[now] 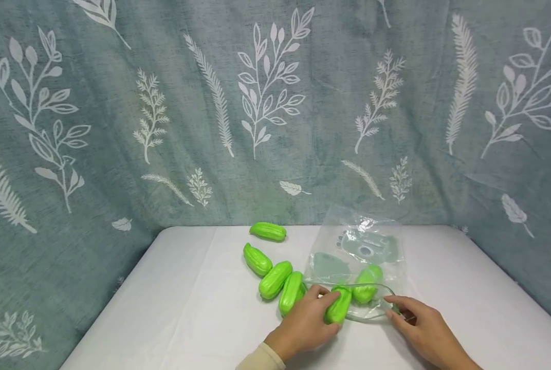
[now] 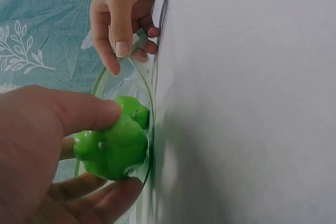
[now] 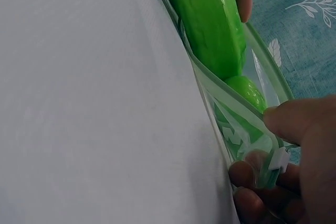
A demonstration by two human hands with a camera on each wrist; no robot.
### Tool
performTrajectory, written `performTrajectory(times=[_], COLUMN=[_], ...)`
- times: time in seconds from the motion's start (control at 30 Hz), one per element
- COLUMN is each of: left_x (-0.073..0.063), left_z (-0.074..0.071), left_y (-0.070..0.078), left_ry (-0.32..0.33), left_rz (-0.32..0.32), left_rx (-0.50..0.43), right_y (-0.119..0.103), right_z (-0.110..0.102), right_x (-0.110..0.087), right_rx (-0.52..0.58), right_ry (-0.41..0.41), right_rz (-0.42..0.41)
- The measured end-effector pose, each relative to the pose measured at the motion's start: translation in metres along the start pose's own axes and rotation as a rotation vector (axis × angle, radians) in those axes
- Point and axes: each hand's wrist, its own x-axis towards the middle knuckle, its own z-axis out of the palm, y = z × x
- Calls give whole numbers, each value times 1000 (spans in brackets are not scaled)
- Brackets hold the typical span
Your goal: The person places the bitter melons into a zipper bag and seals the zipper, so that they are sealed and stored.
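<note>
My left hand [image 1: 305, 321] grips a bright green, ridged vegetable [image 1: 338, 306] between thumb and fingers. Its far end is inside the mouth of a clear zip bag [image 1: 377, 226] with a green rim and a printed animal picture. Another green vegetable [image 1: 368, 284] lies inside the bag, right beside the held one. At the right corner of the mouth, my right hand [image 1: 421, 326] pinches the rim, keeping the mouth spread. Close to those fingers sits the bag's white slider [image 3: 279, 160]. In the left wrist view the held vegetable [image 2: 118, 148] shows a lobed end.
Several more green vegetables lie left of the bag: one [image 1: 291, 294] close by the left hand, others [image 1: 275, 280] in a curved row, and one [image 1: 268, 231] near the back edge. A white cloth [image 1: 173, 308] covers the table. A patterned teal curtain [image 1: 275, 103] hangs behind.
</note>
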Motion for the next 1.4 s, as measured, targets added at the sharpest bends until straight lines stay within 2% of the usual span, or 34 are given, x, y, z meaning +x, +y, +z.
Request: performTrajectory(times=[0.17, 0.3, 0.43, 0.53, 0.67, 0.83, 0.97, 1.23, 1.4], left_x=[1, 2, 2, 2, -1, -5, -8, -16, -17], left_z=[-1, -2, -3, -5, -8, -12, -15, -20, -19], left_y=[-1, 0, 2, 2, 1, -1, 0, 10, 11], left_ry=[-2, -26, -45, -34, 1, 75, 95, 20, 13], left_rz=[-5, 15, 78, 119, 164, 289, 367, 387, 371], left_rx=[37, 64, 100, 121, 164, 216, 272, 350, 375], right_y=[-2, -1, 1, 2, 2, 0, 0, 1, 0], right_z=[2, 1, -2, -3, -1, 1, 0, 0, 1], right_x=[2, 0, -3, -3, -2, -1, -1, -2, -3], right_rx=[15, 8, 5, 11, 14, 3, 4, 19, 30], right_ry=[11, 13, 32, 52, 37, 6, 12, 22, 30], right_rz=[-25, -26, -33, -46, -50, -5, -4, -18, -21])
